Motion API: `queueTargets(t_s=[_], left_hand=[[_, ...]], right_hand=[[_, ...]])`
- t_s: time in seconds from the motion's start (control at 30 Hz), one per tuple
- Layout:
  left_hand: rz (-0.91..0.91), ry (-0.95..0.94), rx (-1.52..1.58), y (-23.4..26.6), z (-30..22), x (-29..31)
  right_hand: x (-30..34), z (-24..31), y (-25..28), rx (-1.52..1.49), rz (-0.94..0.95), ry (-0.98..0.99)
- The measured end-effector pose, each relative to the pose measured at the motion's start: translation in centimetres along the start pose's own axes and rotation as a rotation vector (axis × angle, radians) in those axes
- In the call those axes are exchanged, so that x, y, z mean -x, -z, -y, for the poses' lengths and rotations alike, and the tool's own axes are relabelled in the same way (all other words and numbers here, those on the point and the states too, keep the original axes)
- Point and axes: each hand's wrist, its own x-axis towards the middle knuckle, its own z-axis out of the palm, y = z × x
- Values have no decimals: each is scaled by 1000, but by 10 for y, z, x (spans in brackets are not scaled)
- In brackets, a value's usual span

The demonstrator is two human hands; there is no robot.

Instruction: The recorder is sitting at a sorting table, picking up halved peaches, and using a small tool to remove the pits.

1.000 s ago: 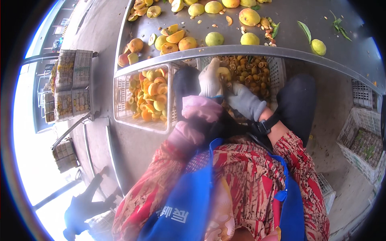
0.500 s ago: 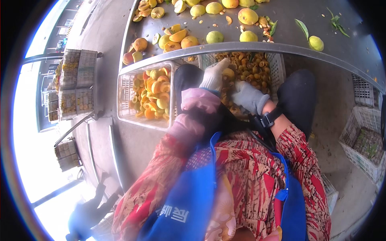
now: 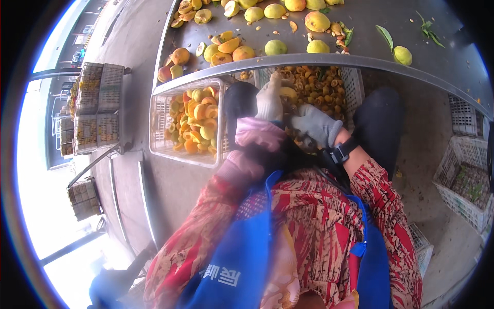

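A yellow fruit (image 3: 288,93), partly hidden, sits upright between gloved hands over a crate of pits (image 3: 329,85).

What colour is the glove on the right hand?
Grey: the right hand wears a grey glove, with a black wristband behind it. The head view, the only one, shows it.

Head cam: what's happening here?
A person in gloves is working on yellow fruit at the edge of a metal table. The left hand holds a yellow fruit over a white crate of pits and scraps; the right hand is close beside it, and any tool it may hold is hidden. A clear crate on the person's left holds cut fruit halves. Whole fruit lie on the table.
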Motion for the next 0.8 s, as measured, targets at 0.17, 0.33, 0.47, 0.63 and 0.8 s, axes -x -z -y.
queueTargets(t_s=[0.17, 0.33, 0.47, 0.63, 0.8], left_hand=[[65, -136, -20, 4, 9, -8], [89, 13, 10, 8, 5, -8], [17, 123, 83, 1, -7, 0], [23, 230, -129, -9, -21, 5], [141, 298, -248, -2, -27, 3]], right_hand=[[-2, -2, 4, -197, 135, -17], [-6, -8, 12, -325, 256, -130], [-3, -2, 13, -380, 279, -165], [4, 1, 18, -287, 304, -102], [2, -17, 19, -531, 381, -169]])
